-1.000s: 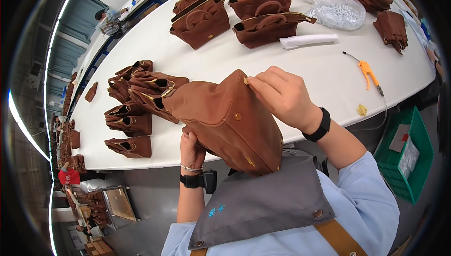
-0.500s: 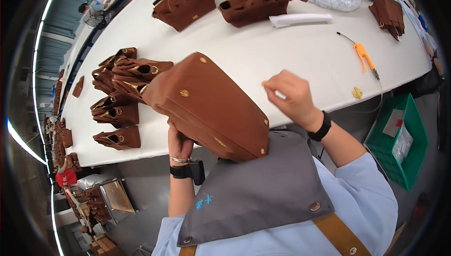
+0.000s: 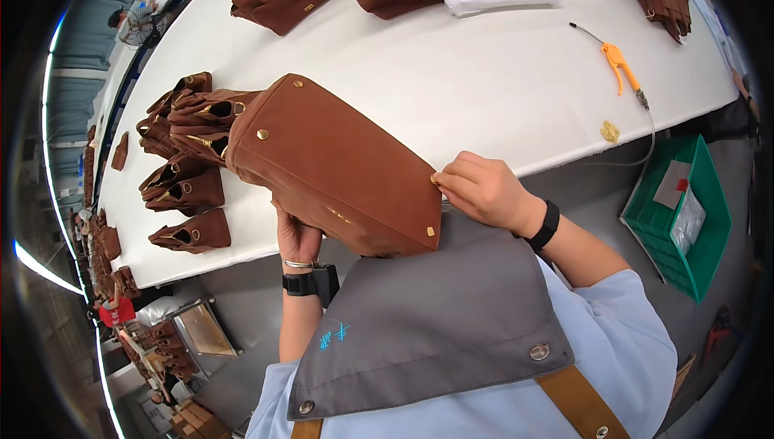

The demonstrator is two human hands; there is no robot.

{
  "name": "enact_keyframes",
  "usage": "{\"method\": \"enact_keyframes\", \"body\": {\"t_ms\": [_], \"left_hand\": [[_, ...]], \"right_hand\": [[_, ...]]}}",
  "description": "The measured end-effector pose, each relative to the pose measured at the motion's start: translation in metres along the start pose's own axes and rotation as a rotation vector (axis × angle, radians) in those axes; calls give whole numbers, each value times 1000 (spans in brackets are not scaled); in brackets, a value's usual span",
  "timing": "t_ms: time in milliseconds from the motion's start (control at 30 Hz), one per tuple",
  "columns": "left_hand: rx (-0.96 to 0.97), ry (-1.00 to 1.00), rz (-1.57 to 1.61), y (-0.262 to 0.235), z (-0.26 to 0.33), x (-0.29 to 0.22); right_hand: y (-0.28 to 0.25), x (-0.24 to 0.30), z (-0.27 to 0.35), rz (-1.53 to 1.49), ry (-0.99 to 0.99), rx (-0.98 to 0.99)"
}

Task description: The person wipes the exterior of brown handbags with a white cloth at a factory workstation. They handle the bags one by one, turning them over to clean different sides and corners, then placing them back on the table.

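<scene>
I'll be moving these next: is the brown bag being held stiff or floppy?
The brown bag probably handles fairly stiff: its studded base stays flat while the left hand props it from below. The right hand only pinches a corner, so likely light.

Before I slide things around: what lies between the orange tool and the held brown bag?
Bare white table between the orange tool and the brown bag, per the head view.

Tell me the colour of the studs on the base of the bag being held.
Gold-coloured metal studs on the brown bag; the head view shows them.
</scene>
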State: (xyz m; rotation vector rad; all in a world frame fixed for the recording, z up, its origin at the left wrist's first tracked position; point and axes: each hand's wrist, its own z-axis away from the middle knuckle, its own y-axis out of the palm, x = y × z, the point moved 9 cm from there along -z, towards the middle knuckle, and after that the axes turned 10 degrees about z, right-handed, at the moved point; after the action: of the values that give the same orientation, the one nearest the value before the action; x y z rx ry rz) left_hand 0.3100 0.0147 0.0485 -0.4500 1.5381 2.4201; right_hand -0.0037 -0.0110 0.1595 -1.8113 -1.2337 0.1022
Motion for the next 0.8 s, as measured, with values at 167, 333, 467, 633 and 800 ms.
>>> {"method": "enact_keyframes", "body": {"t_ms": [167, 333, 467, 633, 800], "left_hand": [[6, -7, -93, 4, -1, 1], [18, -28, -112, 6, -2, 4], [48, -88, -72, 4, 1, 9], [20, -125, 57, -15, -6, 16], [23, -143, -36, -8, -3, 18]], "right_hand": [[9, 3, 4, 125, -78, 48], [17, 4, 4, 236, -140, 29], [5, -22, -4, 2, 59, -53], [22, -73, 19, -874, 853, -76], [15, -71, 22, -1119, 989, -57]]}}
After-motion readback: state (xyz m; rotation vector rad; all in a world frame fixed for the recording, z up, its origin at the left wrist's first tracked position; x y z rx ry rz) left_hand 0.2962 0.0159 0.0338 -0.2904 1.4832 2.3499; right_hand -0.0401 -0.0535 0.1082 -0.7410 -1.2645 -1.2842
